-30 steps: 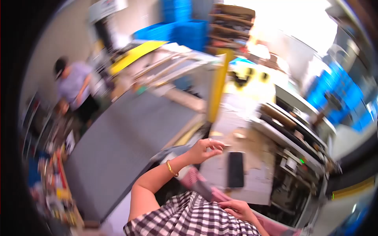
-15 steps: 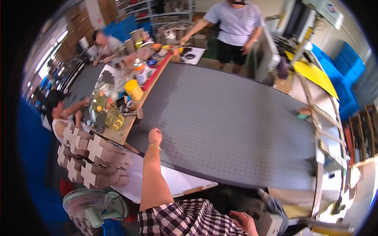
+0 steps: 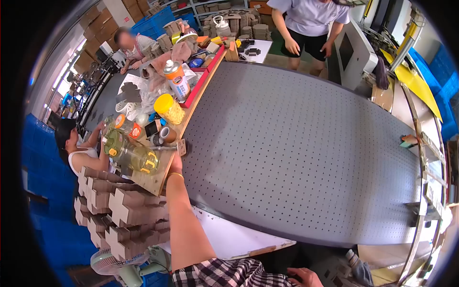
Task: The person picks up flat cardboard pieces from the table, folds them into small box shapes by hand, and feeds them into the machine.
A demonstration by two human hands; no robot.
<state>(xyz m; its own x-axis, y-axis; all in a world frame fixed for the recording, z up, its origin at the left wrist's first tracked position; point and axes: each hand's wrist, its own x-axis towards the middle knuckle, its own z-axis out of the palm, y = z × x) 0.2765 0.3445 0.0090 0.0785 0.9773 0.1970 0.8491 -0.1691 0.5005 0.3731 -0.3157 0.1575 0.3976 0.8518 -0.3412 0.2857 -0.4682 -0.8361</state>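
Note:
My left hand point(image 3: 175, 165), with a yellow band at the wrist, reaches to the near right edge of a wooden board point(image 3: 165, 179). It is just below a hammer-like tool point(image 3: 181, 147) whose block end overhangs that edge. Its fingers are hidden, so I cannot tell whether it grips anything. On the board near it are a brown roll point(image 3: 167, 134), a large clear jug point(image 3: 136, 155) and a yellow-lidded jar point(image 3: 169, 109). Low in view, my right hand point(image 3: 306, 277) hangs by the checked shirt, fingers loosely bent and apart, holding nothing visible.
A grey perforated table point(image 3: 296, 153) spreads to the right. Cross-shaped brown stacks point(image 3: 126, 208) and a fan point(image 3: 124, 265) stand at lower left. A spray can point(image 3: 177, 81) stands on the board. One person point(image 3: 311, 19) stands beyond the table; two others sit at left.
My left hand has moved from over the grey table's near left corner to the board's edge. The view has shifted closer. The standing person's arm has come down from the far end of the board.

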